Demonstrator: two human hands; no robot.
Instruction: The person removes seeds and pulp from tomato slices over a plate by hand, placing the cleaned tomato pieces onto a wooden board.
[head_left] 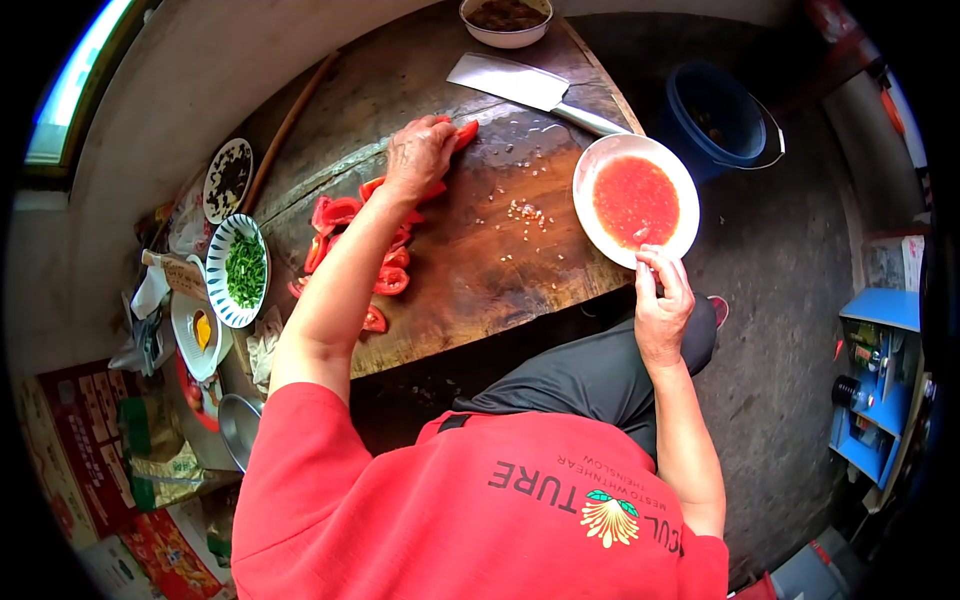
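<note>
My left hand is over the wooden board, its fingers curled on a red tomato piece that sticks out beyond them. More cut tomato wedges lie in a loose heap beneath and beside my left forearm. At the board's right edge, my right hand is closed on the near rim of a white plate, fingertips reaching over its inner edge. Red tomato pulp fills the middle of that plate. A wide-bladed cleaver rests behind the plate, handle toward it.
Small pale bits and wet patches dot the board. A bowl of dark food stands at the back. Along the left are a plate with chopped greens and a dish of dark bits. A blue bucket stands beyond the right edge.
</note>
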